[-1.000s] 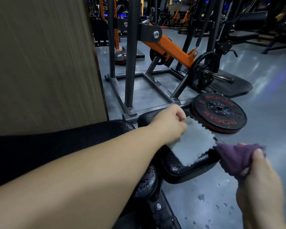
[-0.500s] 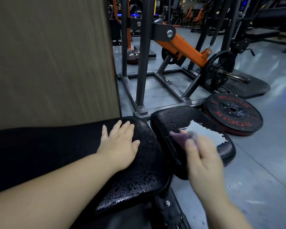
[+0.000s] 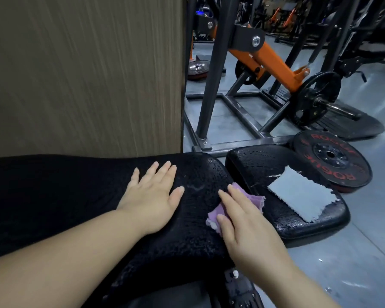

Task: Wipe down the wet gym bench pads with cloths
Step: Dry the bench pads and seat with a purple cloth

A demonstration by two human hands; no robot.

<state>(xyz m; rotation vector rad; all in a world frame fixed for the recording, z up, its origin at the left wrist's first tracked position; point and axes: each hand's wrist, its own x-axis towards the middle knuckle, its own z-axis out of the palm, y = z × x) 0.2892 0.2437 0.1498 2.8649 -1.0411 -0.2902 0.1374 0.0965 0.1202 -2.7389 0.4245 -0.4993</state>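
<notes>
The long black back pad [image 3: 193, 236] of the bench runs from the left edge to the middle, its near end beaded with water. My left hand [image 3: 151, 196] lies flat on it, fingers straight and spread. My right hand [image 3: 242, 221] presses a purple cloth [image 3: 251, 200] onto the pad's right end with straight fingers. Beyond a gap lies the smaller black seat pad [image 3: 269, 165], also wet. A white cloth [image 3: 302, 200] lies loose on the seat pad, touched by neither hand.
A brown panel wall [image 3: 85, 74] stands right behind the back pad. A black weight plate with red lettering [image 3: 333, 161] lies on the grey floor against the seat pad. Behind it stand a dark steel rack frame [image 3: 211, 85], an orange lever arm [image 3: 273, 63] and a loaded plate [image 3: 316, 98].
My left hand let go of the white cloth on the seat pad and came to rest flat on the back pad. My right hand brought the purple cloth down onto the back pad's end.
</notes>
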